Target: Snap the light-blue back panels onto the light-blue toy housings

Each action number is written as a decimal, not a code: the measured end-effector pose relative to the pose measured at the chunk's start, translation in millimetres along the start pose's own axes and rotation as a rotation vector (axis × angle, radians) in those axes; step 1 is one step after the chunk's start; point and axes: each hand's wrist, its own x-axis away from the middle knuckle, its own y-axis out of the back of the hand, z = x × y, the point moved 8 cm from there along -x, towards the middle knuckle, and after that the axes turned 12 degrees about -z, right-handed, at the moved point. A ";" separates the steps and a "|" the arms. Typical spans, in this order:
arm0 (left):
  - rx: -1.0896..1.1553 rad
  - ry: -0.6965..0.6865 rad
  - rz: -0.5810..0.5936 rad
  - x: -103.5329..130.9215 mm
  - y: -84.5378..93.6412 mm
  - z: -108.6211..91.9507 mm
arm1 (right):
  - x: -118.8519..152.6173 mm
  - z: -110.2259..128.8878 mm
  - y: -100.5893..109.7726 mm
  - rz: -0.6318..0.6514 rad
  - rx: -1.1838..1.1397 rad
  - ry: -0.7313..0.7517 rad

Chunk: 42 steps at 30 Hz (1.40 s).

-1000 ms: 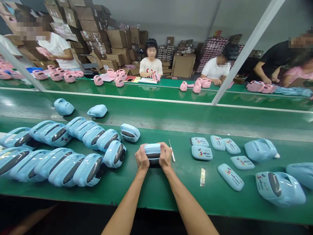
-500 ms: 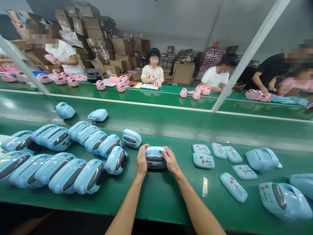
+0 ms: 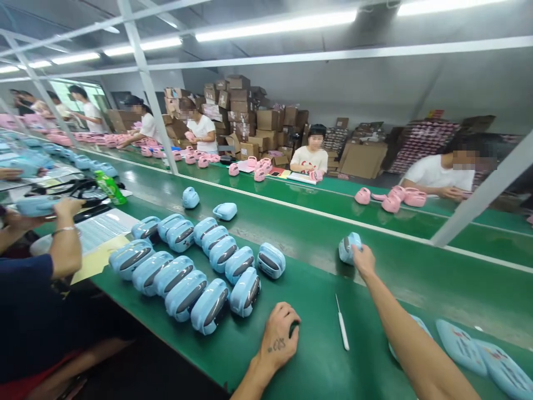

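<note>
Co-worker at the edge: well left of our left grip, we see a dark blue sleeve (image 3: 29, 294) and a braceleted hand (image 3: 69, 208) on a pale blue case (image 3: 35, 206).
Papers: farther left than the rows from our left grip, we find a printed sheet (image 3: 106, 222) over a yellow sheet (image 3: 95, 260), with a green bottle (image 3: 110, 188) beyond.
Rows: just left of our left grip, we have glossy blue cases (image 3: 210, 305) with dark panels, packed close and mostly tilted on the green table (image 3: 312, 366).
Far pair: beyond those rows from our left grip, we see two more blue pieces (image 3: 190, 198).
Single case: beyond our left grip, near the rows, we have one standing case (image 3: 271, 260).
Left grip (image 3: 281, 333): palm down, fingers loosely curved, thumb apart from them, and we see nothing between; we cannot tell whether it touches the table.
White-handled tool (image 3: 343, 330): between our two grips, its thin tip points away from us.
Held case (image 3: 346, 246): at the fingertips of our right grip, beyond the tool.
Right grip (image 3: 363, 259): arm outstretched, we pinch the held case by its right end.
Pink cases (image 3: 391, 200): across, beyond our right grip.
Flat panels (image 3: 462, 344): nearer than our right grip and to its right, printed, partly behind our forearm.
</note>
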 end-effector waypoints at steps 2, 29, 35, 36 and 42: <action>-0.025 -0.008 0.002 -0.3 -1.6 1.4 | -4.1 -0.5 5.1 0.003 -0.002 -0.028; 1.019 0.930 -0.450 -4.1 24.7 17.8 | 230.0 61.2 -20.0 0.954 -0.469 -0.513; 1.078 0.920 -0.321 -8.9 32.0 -2.1 | 237.3 78.3 25.7 0.889 -0.702 -0.369; 1.088 0.896 -0.303 -8.4 33.1 -3.7 | 237.1 81.2 30.5 0.879 -0.726 -0.341; 1.054 0.833 -0.286 -5.6 40.0 -12.6 | 235.6 87.4 40.5 0.882 -0.805 -0.272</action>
